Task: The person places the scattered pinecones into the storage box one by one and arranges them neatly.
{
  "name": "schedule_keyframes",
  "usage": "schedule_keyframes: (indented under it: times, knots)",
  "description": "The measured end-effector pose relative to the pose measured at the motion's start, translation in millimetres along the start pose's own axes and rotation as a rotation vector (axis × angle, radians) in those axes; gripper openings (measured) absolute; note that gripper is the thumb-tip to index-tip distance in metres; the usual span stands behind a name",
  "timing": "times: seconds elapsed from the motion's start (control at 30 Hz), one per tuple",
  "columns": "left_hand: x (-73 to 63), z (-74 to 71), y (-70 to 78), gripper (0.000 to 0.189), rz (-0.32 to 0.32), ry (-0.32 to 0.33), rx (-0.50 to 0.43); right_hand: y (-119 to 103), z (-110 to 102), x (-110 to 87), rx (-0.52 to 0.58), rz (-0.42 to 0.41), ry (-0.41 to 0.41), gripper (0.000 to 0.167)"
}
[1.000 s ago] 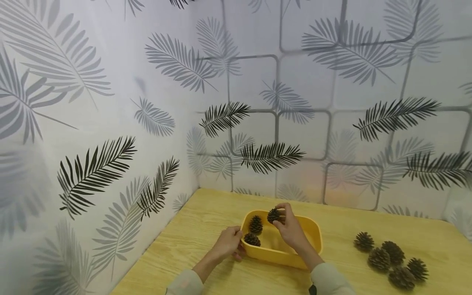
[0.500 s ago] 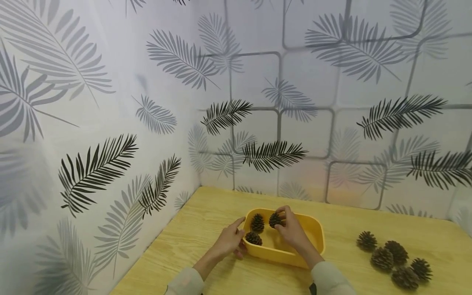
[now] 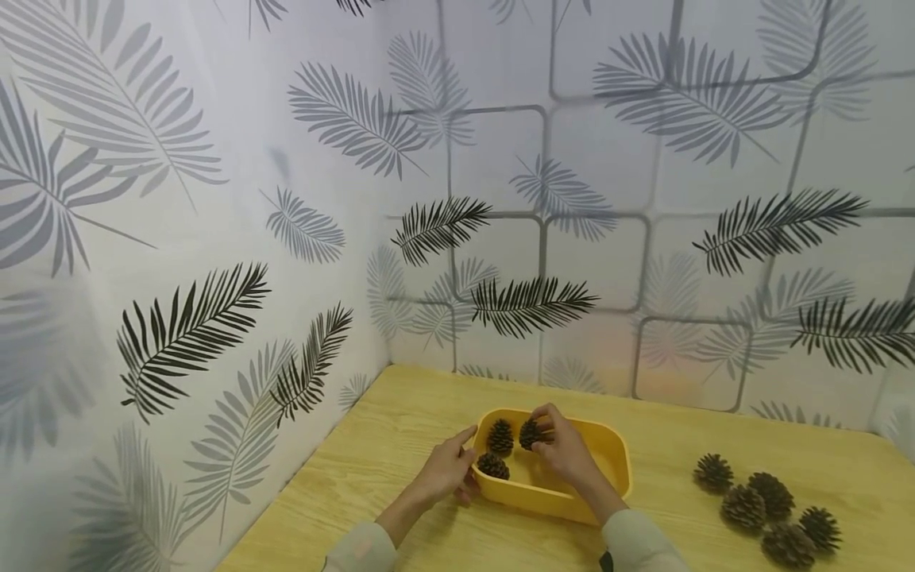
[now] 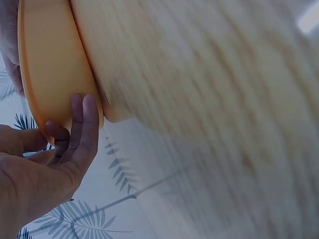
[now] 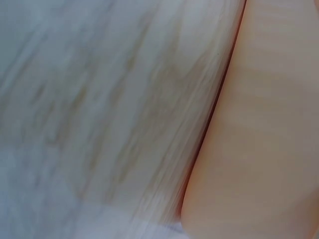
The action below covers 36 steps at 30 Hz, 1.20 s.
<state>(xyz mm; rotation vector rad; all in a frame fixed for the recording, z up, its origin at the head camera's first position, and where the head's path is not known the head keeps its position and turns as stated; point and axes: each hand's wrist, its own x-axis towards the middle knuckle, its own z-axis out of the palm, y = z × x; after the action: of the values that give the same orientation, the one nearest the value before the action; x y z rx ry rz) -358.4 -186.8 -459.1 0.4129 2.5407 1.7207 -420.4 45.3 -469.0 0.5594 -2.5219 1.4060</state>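
My right hand (image 3: 568, 453) reaches into a yellow plastic bin (image 3: 536, 496) and pinches a dark brown pine cone (image 3: 530, 434) between thumb and fingers, low inside it. Two more pine cones lie in the bin's left end, one at the back (image 3: 500, 438) and one at the front (image 3: 493, 466). My left hand (image 3: 445, 470) holds the bin's left end. In the left wrist view, the left fingers (image 4: 88, 119) bend against the bin's outer wall (image 4: 55, 64). The right wrist view has only the bin's wall (image 5: 259, 129) and the table; the right hand is hidden there.
Several loose pine cones (image 3: 743, 508) lie grouped on the yellow wood-grain table (image 3: 429, 389), right of the bin. Pale walls (image 3: 600, 349) with a leaf pattern stand along the table's left and back edges.
The right hand has lowered its pine cone a little into the bin. On the left hand, the index finger has stretched forward along the bin's end. The loose pine cones stay put.
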Motion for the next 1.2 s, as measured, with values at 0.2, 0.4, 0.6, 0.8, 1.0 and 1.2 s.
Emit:
schedule_keyframes:
  times: [0.2,0.4,0.6,0.8,1.0,1.2]
  knots:
    - [0.9,-0.1,-0.3,0.054,-0.002,0.003,0.002,1,0,1.4,-0.017,-0.002,-0.003,0.040]
    - [0.9,-0.6,-0.5,0.054,-0.008,0.004,-0.006,4,0,3.0,-0.052,0.004,-0.003,0.036]
    - [0.2,-0.5,0.2,0.054,-0.012,0.003,-0.006,9,2,4.3,-0.065,-0.004,-0.008,0.034]
    - [0.4,-0.4,-1.0,0.054,-0.017,0.005,-0.008,13,4,4.9,-0.062,0.008,-0.023,0.034]
    - [1.8,-0.7,-3.2,0.054,-0.027,0.002,-0.019,10,1,2.3,-0.047,0.036,-0.030,0.035]
    - [1.3,-1.2,-2.5,0.054,-0.020,0.000,-0.017,5,-1,0.1,-0.030,0.044,-0.028,0.037]
